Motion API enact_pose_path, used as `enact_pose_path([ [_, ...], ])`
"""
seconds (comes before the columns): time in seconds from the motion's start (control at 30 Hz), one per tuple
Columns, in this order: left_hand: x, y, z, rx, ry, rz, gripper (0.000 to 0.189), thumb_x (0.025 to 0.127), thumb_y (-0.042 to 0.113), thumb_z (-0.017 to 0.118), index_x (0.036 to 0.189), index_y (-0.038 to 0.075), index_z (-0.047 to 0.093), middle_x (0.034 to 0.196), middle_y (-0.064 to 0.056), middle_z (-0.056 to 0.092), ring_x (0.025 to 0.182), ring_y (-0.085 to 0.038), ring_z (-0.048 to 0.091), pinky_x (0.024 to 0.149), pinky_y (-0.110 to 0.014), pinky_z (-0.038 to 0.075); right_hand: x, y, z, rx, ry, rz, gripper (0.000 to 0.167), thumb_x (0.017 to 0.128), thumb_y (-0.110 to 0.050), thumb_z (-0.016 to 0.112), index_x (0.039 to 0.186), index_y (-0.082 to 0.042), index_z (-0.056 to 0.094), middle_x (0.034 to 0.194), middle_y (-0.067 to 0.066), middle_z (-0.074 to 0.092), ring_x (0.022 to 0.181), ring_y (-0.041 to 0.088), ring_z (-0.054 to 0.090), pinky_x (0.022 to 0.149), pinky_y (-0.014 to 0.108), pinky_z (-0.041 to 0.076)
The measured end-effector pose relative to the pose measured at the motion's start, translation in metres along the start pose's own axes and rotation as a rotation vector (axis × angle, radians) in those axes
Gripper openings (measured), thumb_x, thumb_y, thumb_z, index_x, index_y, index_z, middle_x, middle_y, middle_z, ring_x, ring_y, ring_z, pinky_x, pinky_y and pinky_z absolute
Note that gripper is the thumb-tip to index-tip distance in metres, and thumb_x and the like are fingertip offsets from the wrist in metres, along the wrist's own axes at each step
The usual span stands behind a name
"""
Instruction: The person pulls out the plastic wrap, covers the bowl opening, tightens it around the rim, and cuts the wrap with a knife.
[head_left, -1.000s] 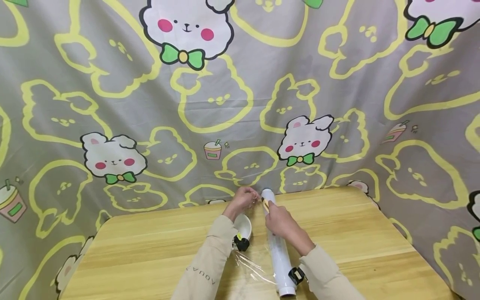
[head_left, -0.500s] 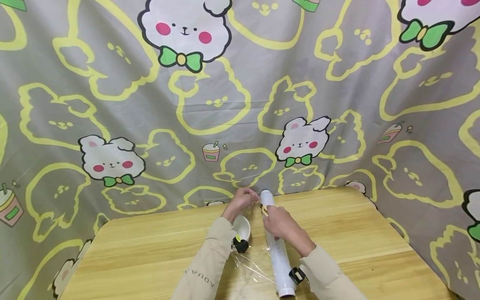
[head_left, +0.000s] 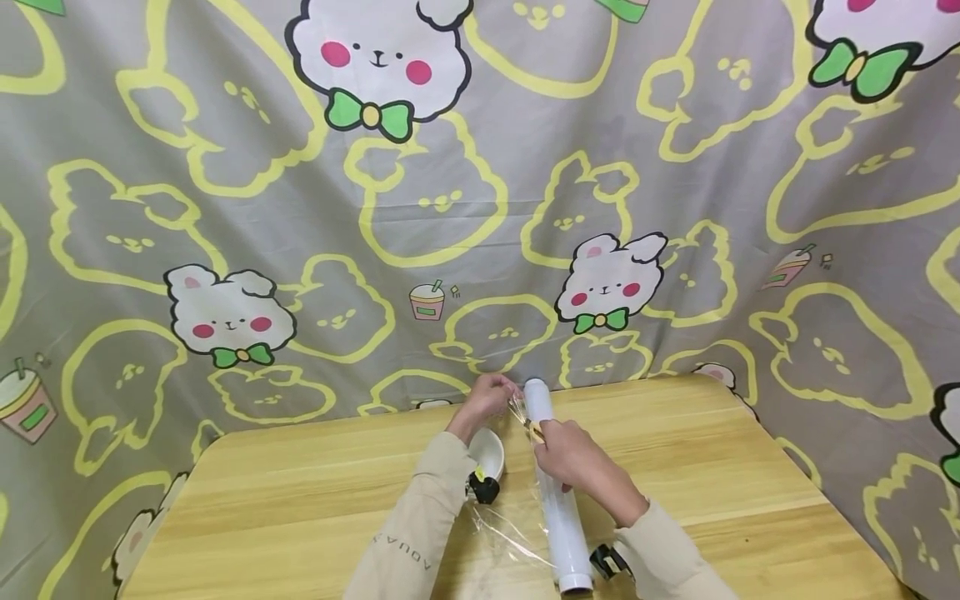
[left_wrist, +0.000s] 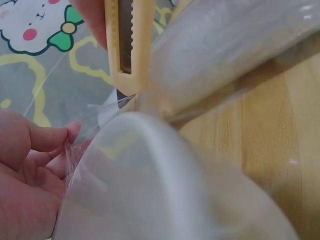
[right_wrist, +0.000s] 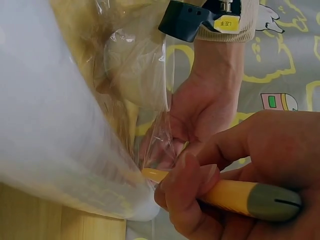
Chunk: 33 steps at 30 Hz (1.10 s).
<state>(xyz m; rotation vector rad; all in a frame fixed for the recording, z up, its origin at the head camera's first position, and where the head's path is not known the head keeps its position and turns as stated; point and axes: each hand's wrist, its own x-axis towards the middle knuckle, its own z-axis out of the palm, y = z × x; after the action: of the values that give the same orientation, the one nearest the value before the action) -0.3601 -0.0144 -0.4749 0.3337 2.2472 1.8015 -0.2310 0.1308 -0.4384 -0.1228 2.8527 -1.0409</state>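
A white roll of cling film (head_left: 566, 533) lies lengthwise on the table. Clear film (head_left: 506, 533) stretches from it leftward over a white bowl (head_left: 489, 454). At the far end, my left hand (head_left: 487, 400) pinches the film's edge between thumb and fingers, gathering it into creases. My right hand (head_left: 573, 450) grips a yellow box cutter (right_wrist: 230, 197) with a grey end, just beside the roll. In the left wrist view the cutter's tip touches the taut film between bowl and roll; the blade is mostly hidden there.
The wooden table (head_left: 300, 500) ends close behind both hands, where a grey patterned curtain (head_left: 465, 250) hangs. Black wrist cameras sit near the work, the left one (head_left: 483, 486) beside the bowl, the right one (head_left: 611, 562) beside the roll's near end.
My right hand has drawn the box cutter slightly back toward me and to the right, along the roll. My left hand stays in place, still pinching the film.
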Motion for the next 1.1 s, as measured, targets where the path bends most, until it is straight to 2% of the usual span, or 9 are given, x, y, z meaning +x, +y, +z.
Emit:
enact_pose_path([
  [0.17,0.000,0.001,0.002,0.016,0.009,-0.005,0.021,0.101,-0.001,0.049,0.100,-0.016,0.063,0.106,-0.028,0.072,0.074,-0.017,0.057,0.057,-0.018,0.043,-0.007,0.002,-0.001,-0.016,-0.004,-0.013,0.011,0.097,-0.004,0.055,0.102,0.003,0.061,0.071,0.013,0.055,0.040,0.018,0.054,0.036,0.032,0.048],
  [0.3,-0.001,0.001,0.002,0.024,0.009,-0.012,0.021,0.101,0.000,0.049,0.102,-0.016,0.063,0.107,-0.028,0.072,0.081,-0.021,0.061,0.061,-0.020,0.045,-0.012,0.001,-0.003,-0.047,0.001,-0.032,0.005,0.095,-0.003,0.056,0.093,-0.001,0.059,0.065,0.010,0.053,0.042,0.016,0.050,0.036,0.028,0.043],
  [0.5,0.001,0.000,0.002,0.010,0.002,-0.035,0.020,0.101,0.000,0.050,0.102,-0.015,0.064,0.109,-0.028,0.072,0.081,-0.022,0.062,0.061,-0.020,0.046,-0.020,0.000,-0.005,-0.108,0.022,-0.090,0.015,0.092,-0.002,0.058,0.080,-0.007,0.052,0.063,0.006,0.048,0.052,0.017,0.050,0.044,0.029,0.041],
  [0.63,0.003,-0.002,0.002,0.000,-0.005,-0.041,0.020,0.102,0.001,0.051,0.104,-0.014,0.063,0.111,-0.029,0.071,0.094,-0.028,0.068,0.075,-0.030,0.055,-0.025,-0.001,-0.006,-0.132,0.018,-0.113,0.016,0.090,-0.001,0.058,0.078,-0.008,0.051,0.063,0.006,0.049,0.052,0.018,0.049,0.044,0.030,0.041],
  [0.7,0.004,-0.002,0.001,-0.009,-0.010,-0.047,0.020,0.102,0.001,0.051,0.106,-0.014,0.063,0.112,-0.028,0.070,0.096,-0.028,0.068,0.081,-0.034,0.056,-0.028,-0.002,-0.007,-0.132,0.009,-0.110,0.016,0.091,-0.001,0.058,0.078,-0.008,0.051,0.063,0.006,0.049,0.052,0.017,0.049,0.044,0.030,0.041],
  [0.8,0.004,-0.001,0.000,-0.019,-0.019,-0.047,0.019,0.102,0.001,0.051,0.107,-0.014,0.063,0.112,-0.027,0.070,0.089,-0.022,0.065,0.075,-0.030,0.055,-0.032,-0.003,-0.009,-0.127,-0.006,-0.101,0.015,0.092,-0.001,0.058,0.079,-0.008,0.053,0.062,0.006,0.050,0.051,0.017,0.048,0.044,0.030,0.040],
  [0.93,0.003,0.000,0.000,-0.026,-0.020,-0.046,0.021,0.103,0.002,0.050,0.108,-0.014,0.062,0.109,-0.026,0.071,0.079,-0.016,0.058,0.064,-0.021,0.046,-0.037,-0.003,-0.010,-0.114,-0.025,-0.097,0.014,0.093,-0.002,0.058,0.081,-0.008,0.055,0.061,0.005,0.050,0.048,0.015,0.047,0.042,0.029,0.040],
  [1.0,0.002,0.000,0.000,-0.026,-0.020,-0.045,0.021,0.103,0.001,0.050,0.109,-0.015,0.062,0.110,-0.027,0.071,0.077,-0.014,0.057,0.062,-0.020,0.045,-0.039,-0.003,-0.010,-0.104,-0.032,-0.095,0.013,0.093,-0.002,0.058,0.082,-0.008,0.056,0.060,0.005,0.051,0.048,0.015,0.048,0.042,0.029,0.040],
  [1.1,0.003,0.001,0.000,-0.022,-0.018,-0.052,0.021,0.102,0.001,0.050,0.110,-0.015,0.062,0.112,-0.029,0.070,0.074,-0.013,0.054,0.061,-0.019,0.045,-0.042,-0.002,-0.009,-0.091,-0.042,-0.093,0.006,0.093,-0.002,0.057,0.093,-0.003,0.063,0.062,0.005,0.052,0.048,0.015,0.049,0.042,0.029,0.041],
])
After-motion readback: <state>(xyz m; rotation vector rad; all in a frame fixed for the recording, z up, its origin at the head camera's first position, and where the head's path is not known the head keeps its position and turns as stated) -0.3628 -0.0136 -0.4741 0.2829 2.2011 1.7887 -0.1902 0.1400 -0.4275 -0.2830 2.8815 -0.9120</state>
